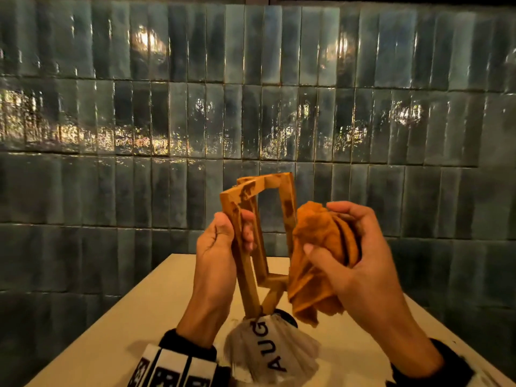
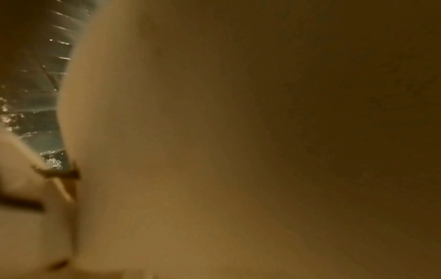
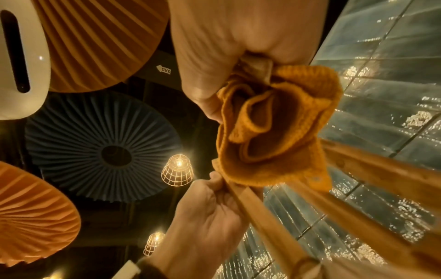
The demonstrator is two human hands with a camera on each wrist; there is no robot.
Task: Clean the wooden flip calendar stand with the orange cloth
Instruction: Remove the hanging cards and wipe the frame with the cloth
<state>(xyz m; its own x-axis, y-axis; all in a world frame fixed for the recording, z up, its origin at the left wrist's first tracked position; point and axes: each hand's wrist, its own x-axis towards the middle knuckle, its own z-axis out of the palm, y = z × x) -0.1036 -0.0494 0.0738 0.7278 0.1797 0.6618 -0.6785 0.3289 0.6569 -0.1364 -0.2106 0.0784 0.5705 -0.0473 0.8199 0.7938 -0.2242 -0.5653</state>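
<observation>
Calendar cards (image 1: 272, 350): hanging nearest, fanning down from the raised stand's low end just above the bench, one reading "AUG".
Left hand (image 1: 216, 247): wrapping thumb and fingers around the left bar of the wooden flip calendar stand (image 1: 261, 233), holding it up off the bench; the left wrist view is too blurred to add anything.
Right hand (image 1: 360, 261): gripping the bunched orange cloth (image 1: 318, 258), fingers curling over its top and thumb pressing its front.
Orange cloth: touching the stand's right bar, loose folds hanging below the hand.
Stand: tilting, its open frame pointing up and away; dark blotches are showing along the top edge.
Bench (image 1: 134, 325): pale top running out to its far edge beyond the hands, open surface lying on both sides.
Tiled wall (image 1: 251, 107): standing farthest, glossy blue-green, behind the bench's far edge.
</observation>
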